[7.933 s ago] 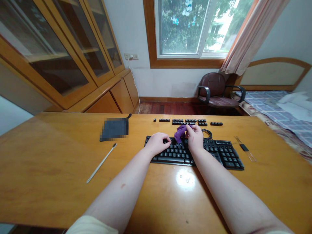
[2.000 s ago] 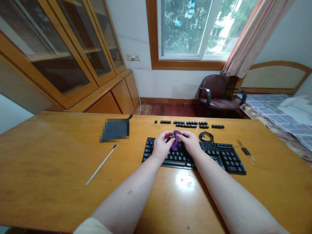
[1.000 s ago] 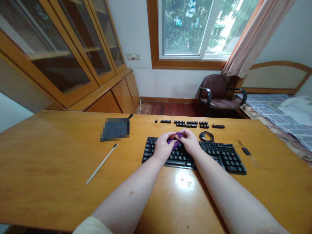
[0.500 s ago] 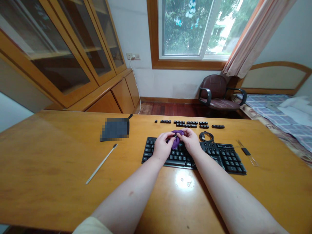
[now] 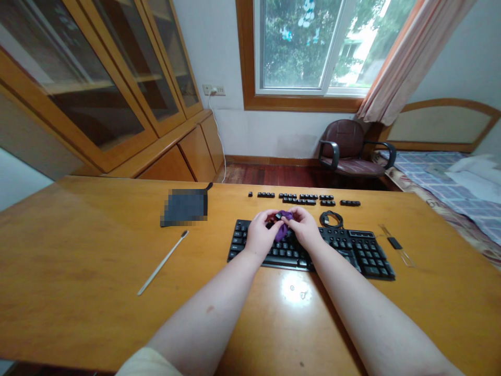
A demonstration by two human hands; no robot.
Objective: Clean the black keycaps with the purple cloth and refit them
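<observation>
Over a black keyboard (image 5: 287, 260), my two hands meet with a purple cloth (image 5: 281, 233) between them. A small black keycap (image 5: 278, 215) shows at the fingertips of my left hand (image 5: 261, 230), which pinches it. My right hand (image 5: 306, 226) is closed on the cloth, its thumb and fingers pressed close to the keycap. Part of the keyboard's upper rows is hidden under both hands. Behind the keyboard, loose black keycaps (image 5: 299, 200) lie in short rows along the far side of the wooden table (image 5: 97, 261).
Right of my hands lies a coiled black cable (image 5: 331, 220). A wire keycap puller (image 5: 395, 244) rests near the keyboard's right end. On the left are a thin white brush (image 5: 162, 265) and a dark pouch (image 5: 185, 208). A chair (image 5: 344, 146) stands beyond the table.
The fingers have shifted slightly around the cloth, and the keycap in my left hand shows more clearly now. The things on the table stay where they were.
</observation>
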